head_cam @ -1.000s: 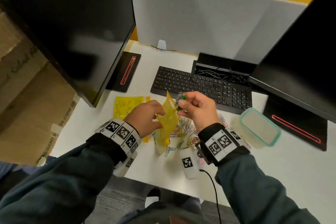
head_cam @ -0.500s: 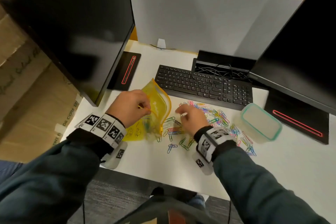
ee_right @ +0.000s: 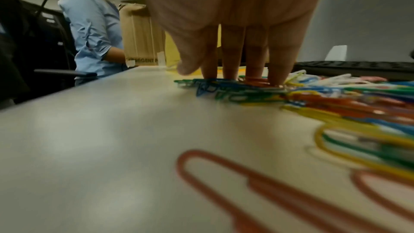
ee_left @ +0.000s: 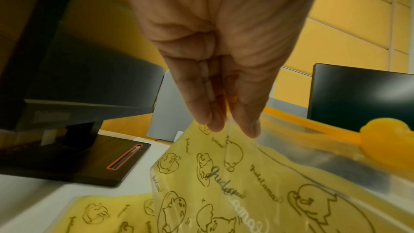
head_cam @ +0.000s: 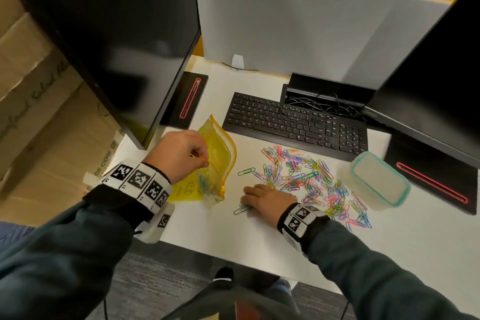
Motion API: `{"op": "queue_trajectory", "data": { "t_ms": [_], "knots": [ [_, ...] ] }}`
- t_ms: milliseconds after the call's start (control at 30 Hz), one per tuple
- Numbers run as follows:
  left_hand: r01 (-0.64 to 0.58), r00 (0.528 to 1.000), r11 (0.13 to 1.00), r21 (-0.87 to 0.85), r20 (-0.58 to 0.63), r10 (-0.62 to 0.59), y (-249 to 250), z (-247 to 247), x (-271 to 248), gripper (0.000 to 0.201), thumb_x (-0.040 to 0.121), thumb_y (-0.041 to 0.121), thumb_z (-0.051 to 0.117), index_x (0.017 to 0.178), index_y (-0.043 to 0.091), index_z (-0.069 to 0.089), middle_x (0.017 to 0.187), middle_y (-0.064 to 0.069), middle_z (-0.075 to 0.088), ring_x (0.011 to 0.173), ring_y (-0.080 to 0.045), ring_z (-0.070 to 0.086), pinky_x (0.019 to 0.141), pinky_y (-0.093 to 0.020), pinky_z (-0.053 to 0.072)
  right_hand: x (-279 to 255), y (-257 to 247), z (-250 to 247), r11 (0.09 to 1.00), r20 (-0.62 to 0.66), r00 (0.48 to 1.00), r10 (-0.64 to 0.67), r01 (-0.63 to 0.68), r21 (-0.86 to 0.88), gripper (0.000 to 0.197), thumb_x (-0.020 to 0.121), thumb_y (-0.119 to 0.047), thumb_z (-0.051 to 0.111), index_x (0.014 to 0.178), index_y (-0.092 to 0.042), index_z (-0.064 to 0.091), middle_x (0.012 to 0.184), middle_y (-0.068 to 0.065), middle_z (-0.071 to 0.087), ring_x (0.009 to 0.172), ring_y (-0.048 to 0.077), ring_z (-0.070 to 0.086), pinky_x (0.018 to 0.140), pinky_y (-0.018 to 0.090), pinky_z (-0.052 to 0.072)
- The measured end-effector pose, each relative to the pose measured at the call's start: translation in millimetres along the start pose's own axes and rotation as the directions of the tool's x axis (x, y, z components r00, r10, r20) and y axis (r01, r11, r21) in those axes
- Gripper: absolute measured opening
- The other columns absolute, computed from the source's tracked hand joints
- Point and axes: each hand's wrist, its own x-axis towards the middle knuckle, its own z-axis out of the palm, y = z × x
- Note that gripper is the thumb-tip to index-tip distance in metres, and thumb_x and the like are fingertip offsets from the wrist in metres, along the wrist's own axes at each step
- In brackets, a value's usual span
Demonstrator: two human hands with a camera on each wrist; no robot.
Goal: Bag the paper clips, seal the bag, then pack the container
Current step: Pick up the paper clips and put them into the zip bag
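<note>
Step in hand — bagging. Our left hand (head_cam: 179,154) pinches open the yellow printed zip bag (head_cam: 217,161), near the bench's (head_cam: 207,228) left edge. Our right hand (head_cam: 262,201), fingers straight, presses coloured paper clips (head_cam: 306,176) mid-bench — next we must gather and lift them. Lidded teal-rimmed plastic container (head_cam: 379,180) waits right.

Your yellow bag (head_cam: 218,153) printed with dark cartoon outlines, orange zip strip, clips (head_cam: 306,176) pink, blue, green, yellow, container (head_cam: 379,182) teal-rimmed, perhaps frosted white, black keyboard (head_cam: 293,122)
</note>
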Motion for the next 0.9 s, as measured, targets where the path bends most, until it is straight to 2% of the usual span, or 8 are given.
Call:
{"op": "queue_trajectory", "data": {
  "t_ms": [67, 167, 233, 333, 533, 667, 800, 900],
  "knots": [
    [-0.009, 1.000, 1.000, -0.008, 0.028, 0.009, 2.7, 4.7, -1.4, 0.007, 0.068, 0.015, 0.077, 0.069, 0.014, 0.071, 0.087, -0.002, 0.067, 0.077, -0.015, 0.062, 0.078, -0.037, 0.054, -12.6, 4.9, 0.4, 0.999, 0.083, 0.996, 0.044, -0.045, 0.011, 0.054, 0.095, -0.037, 0.045, 0.145, -0.026, 0.028, 0.155, 0.003, 0.024, 0.140, 0.029, 0.025, 0.111, 0.044, 0.033],
    [-0.021, 0.997, 1.000, -0.014, 0.075, 0.022, 8.0, 14.4, -1.5, 0.007, 0.067, 0.016, 0.078, 0.069, 0.015, 0.071, 0.085, 0.000, 0.066, 0.076, -0.014, 0.061, 0.077, -0.036, 0.054, -21.3, 5.9, -0.4, 0.998, 0.128, 0.991, 0.039, -0.033, -0.049, 0.061, 0.092, -0.024, 0.052, 0.145, -0.034, 0.024, 0.156, 0.005, 0.019, 0.139, 0.032, 0.022, 0.104, 0.049, 0.040],
    [-0.030, 0.994, 0.999, -0.015, 0.100, 0.031, 10.3, 19.5, -1.1, 0.008, 0.067, 0.016, 0.078, 0.069, 0.015, 0.070, 0.084, 0.001, 0.065, 0.075, -0.014, 0.060, 0.076, -0.036, 0.054, -18.4, 4.7, -0.8, 0.998, 0.069, 0.997, 0.027, -0.023, -0.054, 0.053, 0.092, -0.013, 0.050, 0.141, -0.028, 0.036, 0.151, 0.009, 0.028, 0.133, 0.033, 0.030, 0.100, 0.048, 0.043],
    [-0.046, 0.990, 0.999, -0.007, 0.133, 0.046, 13.8, 25.1, 0.0, 0.008, 0.067, 0.016, 0.077, 0.069, 0.017, 0.070, 0.083, 0.002, 0.064, 0.074, -0.014, 0.059, 0.075, -0.036, 0.053, -14.8, 3.3, 2.0, 0.999, 0.005, 1.000, 0.027, -0.026, -0.043, 0.040, 0.096, -0.010, 0.040, 0.134, -0.018, 0.048, 0.138, 0.013, 0.044, 0.126, 0.031, 0.041, 0.099, 0.045, 0.044],
    [-0.059, 0.987, 0.998, 0.012, 0.148, 0.057, 18.2, 25.8, 2.4, 0.006, 0.068, 0.016, 0.076, 0.070, 0.015, 0.071, 0.086, 0.000, 0.066, 0.075, -0.014, 0.058, 0.076, -0.036, 0.053, -12.2, -0.3, 1.7, 0.992, 0.005, 0.995, 0.102, -0.102, -0.078, 0.036, 0.091, 0.000, 0.039, 0.125, -0.003, 0.048, 0.120, 0.019, 0.050, 0.113, 0.034, 0.047, 0.089, 0.045, 0.048],
    [-0.065, 0.986, 0.998, 0.014, 0.152, 0.062, 19.5, 26.7, 2.4, 0.007, 0.067, 0.016, 0.077, 0.071, 0.015, 0.071, 0.087, -0.001, 0.066, 0.074, -0.015, 0.059, 0.076, -0.036, 0.053, -7.9, -3.4, -4.2, 0.983, -0.039, 0.985, 0.170, -0.172, -0.063, 0.031, 0.093, 0.001, 0.036, 0.122, -0.001, 0.047, 0.117, 0.020, 0.052, 0.111, 0.032, 0.048, 0.086, 0.043, 0.047],
    [-0.077, 0.983, 0.997, 0.012, 0.168, 0.073, 22.1, 29.8, 2.4, 0.007, 0.067, 0.015, 0.077, 0.071, 0.015, 0.071, 0.088, -0.001, 0.067, 0.074, -0.015, 0.059, 0.077, -0.037, 0.053, -14.8, 6.6, -18.2, 0.941, -0.141, 0.942, 0.304, -0.275, 0.195, 0.027, 0.087, 0.003, 0.041, 0.109, -0.004, 0.055, 0.111, 0.015, 0.059, 0.098, 0.026, 0.055, 0.089, 0.036, 0.046],
    [-0.093, 0.979, 0.995, 0.020, 0.186, 0.088, 25.0, 32.9, 5.7, 0.007, 0.067, 0.015, 0.077, 0.070, 0.016, 0.070, 0.087, -0.002, 0.067, 0.075, -0.017, 0.060, 0.077, -0.038, 0.053, -25.4, 18.9, -31.3, 0.822, -0.263, 0.836, 0.482, -0.328, 0.465, 0.025, 0.086, 0.004, 0.045, 0.097, -0.009, 0.063, 0.101, 0.008, 0.066, 0.090, 0.023, 0.060, 0.087, 0.031, 0.051]
  ]
}}
